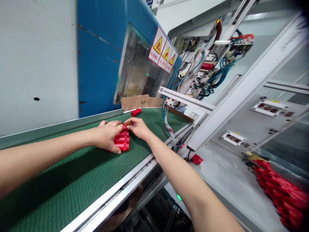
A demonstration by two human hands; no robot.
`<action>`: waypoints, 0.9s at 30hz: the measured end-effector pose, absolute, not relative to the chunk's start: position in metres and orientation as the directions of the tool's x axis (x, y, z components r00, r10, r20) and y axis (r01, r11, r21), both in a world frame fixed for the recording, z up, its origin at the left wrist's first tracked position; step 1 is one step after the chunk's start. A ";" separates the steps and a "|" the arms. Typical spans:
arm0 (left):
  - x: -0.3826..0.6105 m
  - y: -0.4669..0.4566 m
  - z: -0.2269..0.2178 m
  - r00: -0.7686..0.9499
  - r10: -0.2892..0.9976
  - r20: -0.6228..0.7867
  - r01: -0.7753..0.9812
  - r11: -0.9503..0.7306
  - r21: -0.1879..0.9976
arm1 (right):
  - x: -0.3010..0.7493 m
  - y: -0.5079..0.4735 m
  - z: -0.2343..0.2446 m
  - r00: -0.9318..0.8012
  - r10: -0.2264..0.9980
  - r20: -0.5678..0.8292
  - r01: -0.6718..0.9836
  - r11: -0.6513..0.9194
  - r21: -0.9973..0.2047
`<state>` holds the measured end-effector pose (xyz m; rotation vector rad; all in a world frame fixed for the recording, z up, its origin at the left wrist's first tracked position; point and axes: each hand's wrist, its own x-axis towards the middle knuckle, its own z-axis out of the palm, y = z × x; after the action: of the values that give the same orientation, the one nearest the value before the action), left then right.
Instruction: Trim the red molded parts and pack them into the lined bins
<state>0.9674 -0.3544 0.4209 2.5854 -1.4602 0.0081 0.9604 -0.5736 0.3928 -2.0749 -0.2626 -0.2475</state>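
Several red plastic tubes (pixel 122 140) with ribbed ends lie side by side on the green conveyor belt (pixel 94 174). My left hand (pixel 107 135) is wrapped over the row from the left, thumb at the near tube and fingers at the far one, covering much of their length. At the far end of the row, my right hand (pixel 138 128) pinches the ribbed end of a red tube (pixel 125 127), its fingertips partly hiding it. A single red tube (pixel 136 112) lies apart on the belt, just beyond both hands.
A cardboard strip (pixel 135 102) and a metal rail (pixel 72 124) edge the belt's far side. Beyond stands a blue machine (pixel 101 64) with warning signs. A white frame (pixel 231 93) and robotic tooling (pixel 202 77) rise at right. Red parts (pixel 282 190) are heaped lower right.
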 end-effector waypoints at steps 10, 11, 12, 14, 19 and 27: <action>0.953 -0.374 0.446 0.600 -0.794 -0.100 -0.790 -0.608 0.078 | 0.927 -0.575 0.420 0.912 -0.067 0.405 0.296 -0.577 -0.762; 0.953 -0.378 0.447 0.597 -0.793 -0.120 -0.791 -0.607 0.078 | 0.915 -0.575 0.421 0.897 -0.081 0.435 0.313 -0.580 -0.752; 0.953 -0.382 0.448 0.596 -0.791 -0.137 -0.790 -0.608 0.077 | 0.903 -0.575 0.420 0.883 -0.088 0.461 0.330 -0.582 -0.743; 0.952 -0.388 0.447 0.601 -0.783 -0.159 -0.783 -0.617 0.079 | 0.879 -0.574 0.412 0.860 -0.097 0.500 0.356 -0.588 -0.726; 0.941 -0.393 0.443 0.622 -0.776 -0.108 -0.768 -0.631 0.110 | 0.851 -0.571 0.388 0.869 -0.127 0.478 0.315 -0.602 -0.733; 0.889 -0.349 0.449 0.739 -0.657 0.150 -0.668 -0.685 0.290 | 0.854 -0.573 0.392 0.883 -0.156 0.443 0.215 -0.706 -0.675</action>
<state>0.8887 -0.3495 0.4492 2.6151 -1.0292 0.0476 0.8543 -0.5725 0.3917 -2.2724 -0.0425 -0.6159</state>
